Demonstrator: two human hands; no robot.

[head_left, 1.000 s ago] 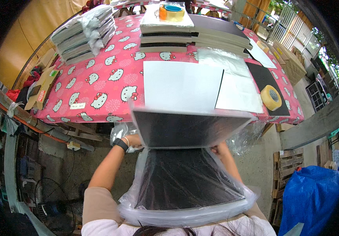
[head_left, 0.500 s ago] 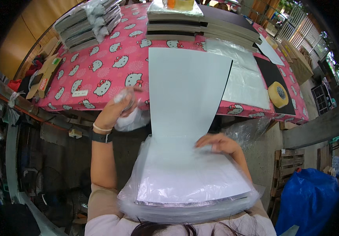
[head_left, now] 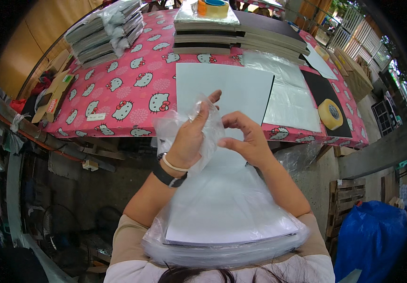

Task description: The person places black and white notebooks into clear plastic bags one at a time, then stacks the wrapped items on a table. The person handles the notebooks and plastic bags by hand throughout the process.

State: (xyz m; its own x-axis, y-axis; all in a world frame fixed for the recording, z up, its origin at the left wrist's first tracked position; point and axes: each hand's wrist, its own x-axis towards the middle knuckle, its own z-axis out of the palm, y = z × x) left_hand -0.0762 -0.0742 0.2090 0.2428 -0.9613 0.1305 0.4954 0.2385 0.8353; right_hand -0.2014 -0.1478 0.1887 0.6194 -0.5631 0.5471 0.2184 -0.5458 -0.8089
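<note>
Crumpled clear plastic film [head_left: 211, 146] bunches around my left hand [head_left: 190, 137], whose palm and fingers are closed on it, with the fingertips pointing up. Just to its right, my right hand [head_left: 248, 139] has its thumb and forefinger apart in a C shape, close to the film's edge; whether it touches the film I cannot tell. Behind both hands a large white sheet [head_left: 222, 82] with a dark right edge rests against the table and runs down toward my lap. On my lap lies a stack of white sheets [head_left: 227, 212] in clear plastic.
The pink patterned table [head_left: 118, 89] holds plastic-wrapped stacks [head_left: 102, 35], grey board stacks [head_left: 205, 40], flat clear bags [head_left: 288, 94], a black sheet [head_left: 323, 89] and a tape roll [head_left: 330, 114]. A cardboard box [head_left: 54, 96] stands left; a blue tarp [head_left: 371, 236] lies low right.
My left hand has swung right with the crumpled film, now in front of the white sheet. My right hand has risen from the lap stack to beside it. The white sheet's top sits slightly lower.
</note>
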